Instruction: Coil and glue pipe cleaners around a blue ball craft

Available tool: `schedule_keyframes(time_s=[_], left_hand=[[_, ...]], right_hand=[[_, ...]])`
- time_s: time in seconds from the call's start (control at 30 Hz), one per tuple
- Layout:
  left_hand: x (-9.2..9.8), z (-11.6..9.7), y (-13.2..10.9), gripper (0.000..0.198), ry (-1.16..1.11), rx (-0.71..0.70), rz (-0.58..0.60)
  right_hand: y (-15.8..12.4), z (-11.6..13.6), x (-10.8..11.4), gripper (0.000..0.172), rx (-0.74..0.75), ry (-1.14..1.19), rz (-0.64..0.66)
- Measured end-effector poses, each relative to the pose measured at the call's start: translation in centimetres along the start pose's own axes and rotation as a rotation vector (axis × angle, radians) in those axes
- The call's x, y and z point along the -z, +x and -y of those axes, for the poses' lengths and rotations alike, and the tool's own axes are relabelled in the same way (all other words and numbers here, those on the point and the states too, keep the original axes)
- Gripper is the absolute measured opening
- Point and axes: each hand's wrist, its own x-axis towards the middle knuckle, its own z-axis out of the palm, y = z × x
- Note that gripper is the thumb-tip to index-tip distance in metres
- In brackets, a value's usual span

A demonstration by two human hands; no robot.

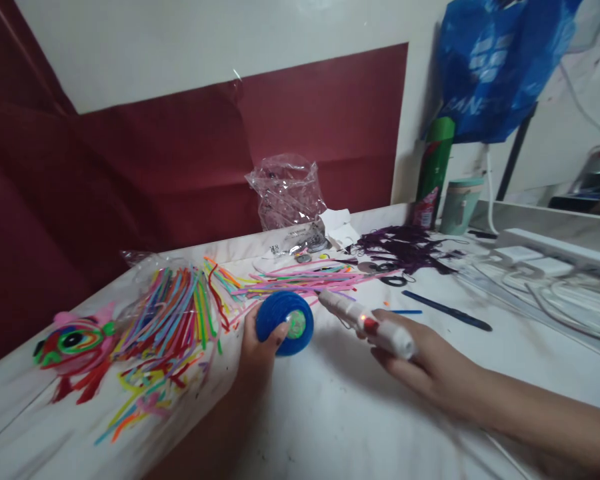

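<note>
My left hand (259, 355) is closed round a blue round object (275, 313), its thumb pressed near a green speckled centre. The object looks ridged, as if wound from pipe cleaners; I cannot tell exactly. In my right hand (425, 357) is a white hot glue gun (343, 307) with a lit orange light and a red part. Its dark nozzle points left towards the blue object, slightly apart from it. Behind both hands lie pink pipe cleaners (300, 280). A colourful fish-like figure (77, 350) made of pipe cleaners stands at the left.
Bundled pipe cleaners (167, 310) lie left, with cut pieces (147, 393) in front. Purple threads (405, 248), a dark blue flat tool (447, 311) and a power strip with cables (545, 267) are at the right. A clear plastic bag (290, 193) and green cup (461, 207) stand behind.
</note>
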Motion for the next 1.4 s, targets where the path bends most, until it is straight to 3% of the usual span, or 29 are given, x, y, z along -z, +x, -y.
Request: schedule_keyframes(time_s=[0.1,0.23,0.63,0.83,1.4], left_hand=[[-0.1,0.0,-0.4,0.063,-0.043,0.001,0.026],[0.0,0.1,-0.8,0.069,-0.055,0.010,0.047],[-0.3,0.0,-1.0,0.071,-0.032,0.001,0.025],[-0.1,0.1,-1.0,0.071,-0.015,-0.014,0.033],[-0.4,-0.5,-1.1,0.069,0.011,-0.008,0.039]], right_hand=[[0.6,1.1,-0.3,0.015,-0.029,0.212,-0.033],[0.0,2.1,-1.3,0.013,-0.107,0.263,-0.004],[-1.1,2.6,-1.1,0.010,-0.129,0.233,0.033],[-1.0,2.6,-1.1,0.018,-0.151,0.195,-0.007],[-1.5,2.0,-1.6,0.015,-0.119,0.218,-0.048]])
